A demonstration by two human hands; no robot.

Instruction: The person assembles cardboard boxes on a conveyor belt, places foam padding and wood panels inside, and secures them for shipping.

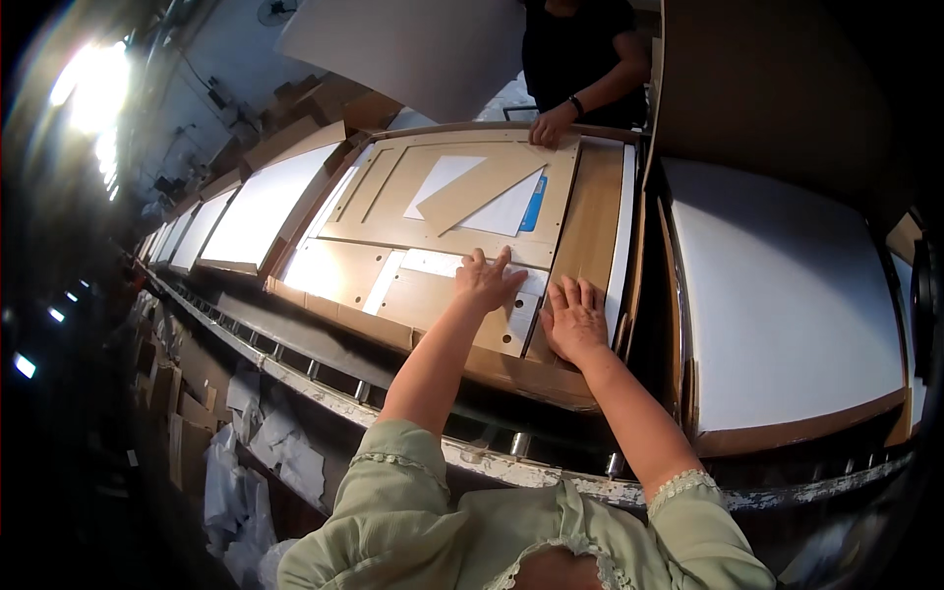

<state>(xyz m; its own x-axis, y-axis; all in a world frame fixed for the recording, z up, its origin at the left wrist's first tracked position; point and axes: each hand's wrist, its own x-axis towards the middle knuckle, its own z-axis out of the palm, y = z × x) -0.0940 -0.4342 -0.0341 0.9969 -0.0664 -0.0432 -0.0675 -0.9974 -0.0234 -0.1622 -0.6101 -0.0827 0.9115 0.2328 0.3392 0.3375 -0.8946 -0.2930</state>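
Clock face: centred on the open carton (pixel 511 380), with twelve facing away from the wearer.
Left hand (pixel 484 282): laid palm down just below centre, fingers spread, nothing pinched; its fingertips are reached to the near edge of the grooved panel (pixel 379 224).
Right hand (pixel 575 320): placed at four, fingers lightly spread and nothing gripped, on the near end of the brown board (pixel 582 231).
Panels: the grooved one is seated toward eleven, the holed panel (pixel 418 303) toward seven, and the brown board at three, all inside the carton.
Pinch risk: fingers could be caught in the dark gap beside the brown board if either side were shifted.
Loose layer: the wooden slat (pixel 482 187), white sheet (pixel 438 182) and blue packet (pixel 533 205), lying from twelve to two, could be slid out of place by a knock, as no fastening is seen.
Second person: a co-worker's hand (pixel 554 125) is rested at one; boards could be skewed if uneven pushes were given from both ends.
Carton wall: the near cardboard edge at six could be bent if leaned upon.
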